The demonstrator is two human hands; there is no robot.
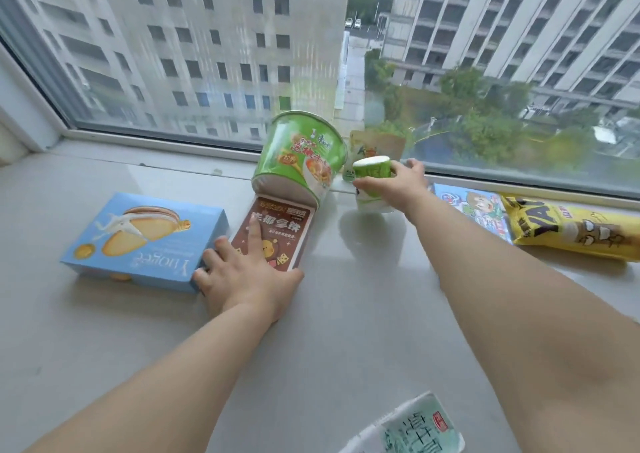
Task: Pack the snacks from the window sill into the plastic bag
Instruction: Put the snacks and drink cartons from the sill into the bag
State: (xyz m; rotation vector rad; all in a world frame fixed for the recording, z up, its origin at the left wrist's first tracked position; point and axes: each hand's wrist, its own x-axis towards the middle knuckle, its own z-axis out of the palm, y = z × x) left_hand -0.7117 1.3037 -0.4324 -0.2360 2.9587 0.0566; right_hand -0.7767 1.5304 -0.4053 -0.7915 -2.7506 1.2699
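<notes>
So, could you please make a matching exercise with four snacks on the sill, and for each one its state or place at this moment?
Things:
1. brown box
2. small green cup
3. blue box
4. yellow packet

States or places:
A. lies flat at the far right, untouched
B. held by the right hand
C. under the left hand, which has one finger on its top
D. lies flat at the far left of the row

Pairs: 1-C, 2-B, 3-D, 4-A
</notes>
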